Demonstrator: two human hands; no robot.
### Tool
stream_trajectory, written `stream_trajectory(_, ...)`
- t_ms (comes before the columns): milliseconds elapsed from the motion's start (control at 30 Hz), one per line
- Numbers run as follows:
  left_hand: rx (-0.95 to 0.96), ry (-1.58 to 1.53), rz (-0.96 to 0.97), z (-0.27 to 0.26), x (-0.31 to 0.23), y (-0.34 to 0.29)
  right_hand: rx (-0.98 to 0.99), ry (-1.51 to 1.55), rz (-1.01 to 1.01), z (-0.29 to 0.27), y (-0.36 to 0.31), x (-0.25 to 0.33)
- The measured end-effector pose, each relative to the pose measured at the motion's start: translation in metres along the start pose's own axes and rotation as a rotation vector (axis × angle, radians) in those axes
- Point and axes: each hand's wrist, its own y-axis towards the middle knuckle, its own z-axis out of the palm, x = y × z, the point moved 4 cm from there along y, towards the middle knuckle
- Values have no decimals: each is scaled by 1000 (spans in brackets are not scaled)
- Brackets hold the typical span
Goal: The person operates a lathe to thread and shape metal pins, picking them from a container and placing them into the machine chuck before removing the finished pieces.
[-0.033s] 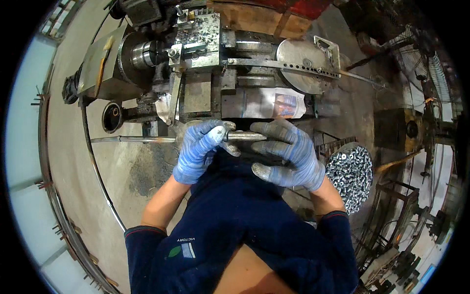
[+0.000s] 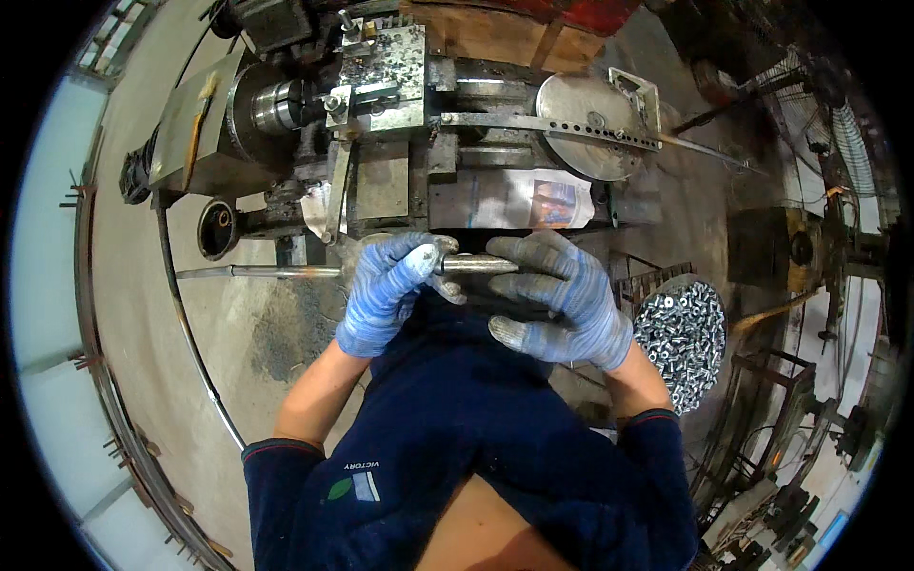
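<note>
Both of my hands wear blue-grey knit gloves and meet in front of my chest. Between them lies a short, shiny metal cylinder [image 2: 476, 264], held level. My left hand [image 2: 388, 293] is closed around its left end, fingertips curled over the tip. My right hand [image 2: 564, 303] grips the right end from above, with the lower fingers spread loosely. A metal lathe [image 2: 381, 181] stands just beyond the hands, its chuck [image 2: 276, 105] to the left and its tool post [image 2: 381, 67] covered in chips.
A round bin of small silvery metal parts [image 2: 681, 328] sits at my right. A long thin rod [image 2: 257, 272] sticks out leftward from the lathe base. A perforated metal disc [image 2: 581, 114] and a printed paper sheet [image 2: 533, 198] lie on the machine. The floor is grey concrete.
</note>
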Motion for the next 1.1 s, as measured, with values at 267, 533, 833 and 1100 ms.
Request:
stream_trajectory(267,-24,157,-3,7,-2,7,6,-144,-29,1,-6,6)
stream_trajectory(533,-71,188,-13,6,-9,3,-75,-104,-26,9,-7,4)
stream_trajectory(833,-42,452,224,16,-19,4,-116,22,27,0,-12,3)
stream_trajectory(1100,-125,445,54,18,-14,5,-124,-124,-11,8,-19,-1)
